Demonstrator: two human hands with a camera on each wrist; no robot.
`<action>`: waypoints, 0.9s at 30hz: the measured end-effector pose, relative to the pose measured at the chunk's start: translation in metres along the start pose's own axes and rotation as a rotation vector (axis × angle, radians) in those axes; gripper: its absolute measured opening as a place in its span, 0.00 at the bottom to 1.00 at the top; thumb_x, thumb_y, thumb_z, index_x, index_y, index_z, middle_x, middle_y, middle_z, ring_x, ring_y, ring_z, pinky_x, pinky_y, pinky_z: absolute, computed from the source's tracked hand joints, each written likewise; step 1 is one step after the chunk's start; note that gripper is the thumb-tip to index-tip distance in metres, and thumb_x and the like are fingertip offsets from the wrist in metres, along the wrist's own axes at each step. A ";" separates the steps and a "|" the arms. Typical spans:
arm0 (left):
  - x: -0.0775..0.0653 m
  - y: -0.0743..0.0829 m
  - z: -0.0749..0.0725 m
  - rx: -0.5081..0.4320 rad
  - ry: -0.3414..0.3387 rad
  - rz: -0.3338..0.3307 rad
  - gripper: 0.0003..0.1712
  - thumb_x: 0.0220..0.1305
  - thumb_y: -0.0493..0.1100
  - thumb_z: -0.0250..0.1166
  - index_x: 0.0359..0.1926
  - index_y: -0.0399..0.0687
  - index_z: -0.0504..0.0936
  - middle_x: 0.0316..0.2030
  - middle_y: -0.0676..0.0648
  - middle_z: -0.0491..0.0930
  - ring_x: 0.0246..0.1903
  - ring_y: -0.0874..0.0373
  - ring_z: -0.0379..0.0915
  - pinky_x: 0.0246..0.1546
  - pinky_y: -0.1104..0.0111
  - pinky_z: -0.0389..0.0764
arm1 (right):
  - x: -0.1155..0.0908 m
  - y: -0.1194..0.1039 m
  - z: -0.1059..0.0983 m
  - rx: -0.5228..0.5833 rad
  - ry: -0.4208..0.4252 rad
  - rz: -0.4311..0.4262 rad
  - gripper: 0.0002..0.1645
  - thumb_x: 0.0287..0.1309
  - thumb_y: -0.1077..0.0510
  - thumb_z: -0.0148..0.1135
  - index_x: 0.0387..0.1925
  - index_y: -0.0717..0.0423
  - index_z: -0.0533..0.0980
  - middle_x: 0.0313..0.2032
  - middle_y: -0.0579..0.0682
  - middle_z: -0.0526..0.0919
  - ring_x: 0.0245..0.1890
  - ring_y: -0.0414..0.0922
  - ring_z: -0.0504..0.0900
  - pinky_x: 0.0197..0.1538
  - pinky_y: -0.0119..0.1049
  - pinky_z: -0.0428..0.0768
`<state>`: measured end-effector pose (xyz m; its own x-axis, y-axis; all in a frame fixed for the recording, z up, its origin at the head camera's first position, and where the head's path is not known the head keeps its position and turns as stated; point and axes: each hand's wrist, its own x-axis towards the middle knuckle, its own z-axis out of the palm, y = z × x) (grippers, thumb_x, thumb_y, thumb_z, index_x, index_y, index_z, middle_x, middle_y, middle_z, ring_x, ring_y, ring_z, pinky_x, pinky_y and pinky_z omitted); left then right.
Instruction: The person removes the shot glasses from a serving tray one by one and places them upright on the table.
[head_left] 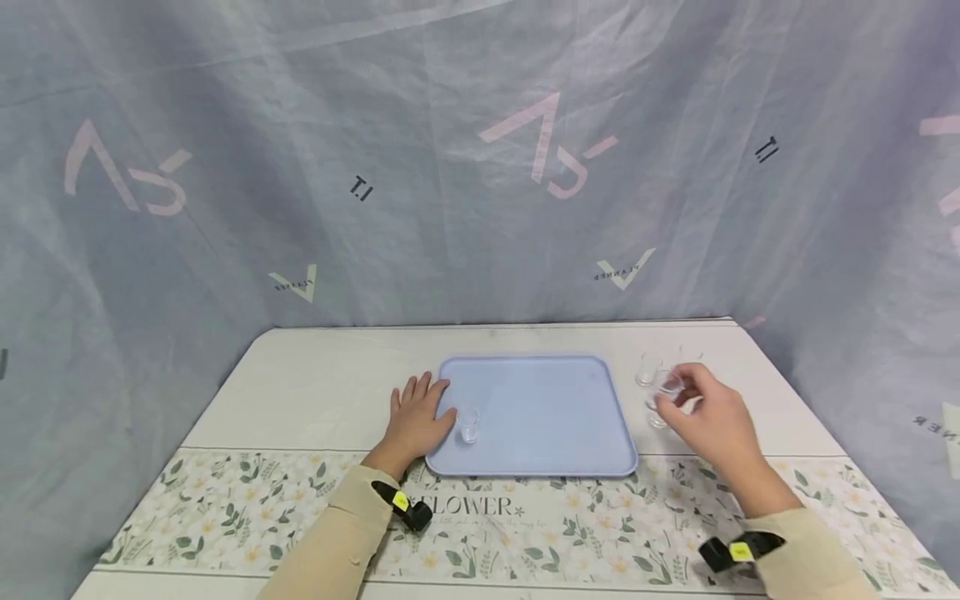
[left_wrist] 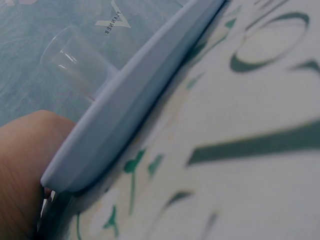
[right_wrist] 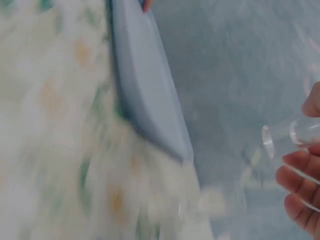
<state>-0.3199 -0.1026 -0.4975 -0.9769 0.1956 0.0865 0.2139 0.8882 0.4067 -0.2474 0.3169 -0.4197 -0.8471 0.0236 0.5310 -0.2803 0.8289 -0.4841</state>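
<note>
Tray, pale blue [head_left: 551, 417]: clear glass [head_left: 468, 427] at eight o'clock; left hand [head_left: 415, 423], fingers spread, against nine o'clock rim; right hand [head_left: 716, 421], off three o'clock, fingers pinching second glass [head_left: 667, 383].

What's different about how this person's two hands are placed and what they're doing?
The left hand rests with fingers spread; the right hand has its fingers curled, pinching a clear cup. The left hand touches the tray's left edge; the right hand is beyond its right side. Both are bare, below beige sleeves.
</note>
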 end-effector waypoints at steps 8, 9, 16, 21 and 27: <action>0.000 -0.002 0.002 -0.017 0.001 -0.002 0.37 0.71 0.56 0.54 0.75 0.46 0.64 0.77 0.34 0.52 0.76 0.34 0.41 0.72 0.35 0.37 | -0.041 0.048 -0.032 -0.069 -0.030 0.127 0.16 0.57 0.55 0.72 0.45 0.53 0.76 0.33 0.50 0.83 0.27 0.28 0.72 0.29 0.23 0.69; 0.000 -0.002 0.003 -0.019 0.007 0.001 0.36 0.71 0.56 0.54 0.75 0.46 0.65 0.77 0.34 0.53 0.76 0.33 0.41 0.72 0.35 0.38 | -0.044 0.053 -0.033 -0.074 -0.045 0.141 0.16 0.58 0.54 0.71 0.45 0.53 0.76 0.34 0.50 0.84 0.28 0.29 0.73 0.30 0.23 0.70; 0.001 -0.001 0.002 -0.023 -0.009 -0.001 0.37 0.72 0.57 0.54 0.76 0.47 0.64 0.77 0.35 0.52 0.77 0.35 0.41 0.72 0.35 0.38 | -0.049 0.074 -0.035 -0.123 -0.324 0.235 0.19 0.63 0.49 0.65 0.48 0.54 0.71 0.33 0.51 0.83 0.29 0.43 0.78 0.28 0.38 0.72; 0.001 -0.001 0.000 -0.017 -0.009 -0.004 0.36 0.72 0.57 0.54 0.75 0.47 0.64 0.77 0.34 0.52 0.77 0.35 0.41 0.72 0.35 0.38 | -0.047 0.080 -0.034 -0.124 -0.408 0.253 0.20 0.63 0.49 0.65 0.48 0.55 0.69 0.33 0.51 0.83 0.31 0.44 0.79 0.31 0.41 0.74; 0.000 0.000 0.001 -0.017 -0.009 -0.008 0.36 0.72 0.57 0.54 0.76 0.48 0.64 0.77 0.34 0.52 0.77 0.35 0.40 0.72 0.36 0.37 | -0.048 0.080 -0.036 -0.134 -0.421 0.251 0.22 0.64 0.47 0.65 0.49 0.56 0.68 0.34 0.51 0.84 0.33 0.46 0.81 0.32 0.43 0.75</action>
<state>-0.3202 -0.1018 -0.4979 -0.9784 0.1926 0.0747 0.2059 0.8825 0.4228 -0.2128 0.4024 -0.4589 -0.9972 0.0271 0.0702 -0.0077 0.8917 -0.4526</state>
